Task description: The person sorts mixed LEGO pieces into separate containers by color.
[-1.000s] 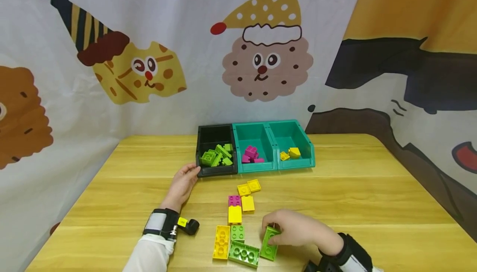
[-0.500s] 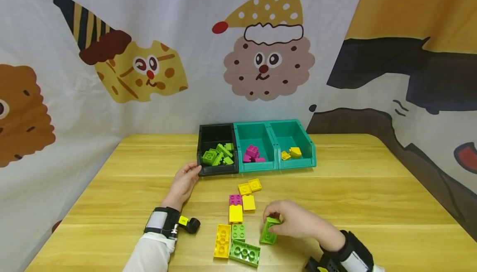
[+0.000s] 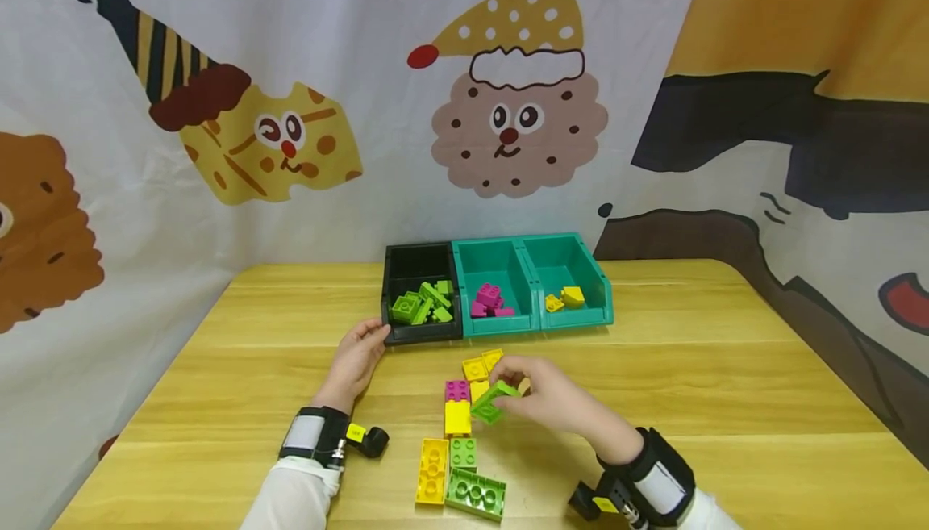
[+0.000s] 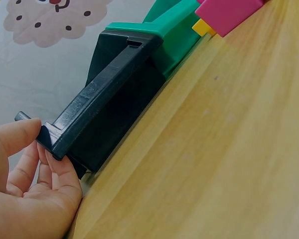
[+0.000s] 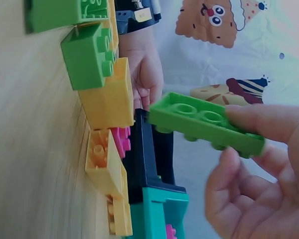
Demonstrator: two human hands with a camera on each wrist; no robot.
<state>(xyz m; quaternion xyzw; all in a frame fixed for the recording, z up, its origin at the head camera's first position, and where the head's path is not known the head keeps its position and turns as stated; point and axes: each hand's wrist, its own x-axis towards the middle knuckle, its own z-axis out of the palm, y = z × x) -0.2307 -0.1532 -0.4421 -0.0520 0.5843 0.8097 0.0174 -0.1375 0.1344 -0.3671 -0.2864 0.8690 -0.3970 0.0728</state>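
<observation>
My right hand pinches a long green toy building brick between thumb and fingers, its hollow underside turned up in the right wrist view. In the head view that brick is held above the table, overlapping a yellow brick. My left hand grips the front left corner of the black bin, thumb on the rim and fingers curled below it. Several green bricks lie inside this bin. On the table sit a magenta brick, a small green one and a long green one.
Two joined teal bins stand right of the black one, with magenta bricks in the middle and yellow bricks at the right. More yellow bricks lie on the wooden table. A printed curtain hangs behind.
My right hand has lifted the long green brick off the table and carried it forward and left toward the bins. My left hand has stayed at the black bin's corner.
</observation>
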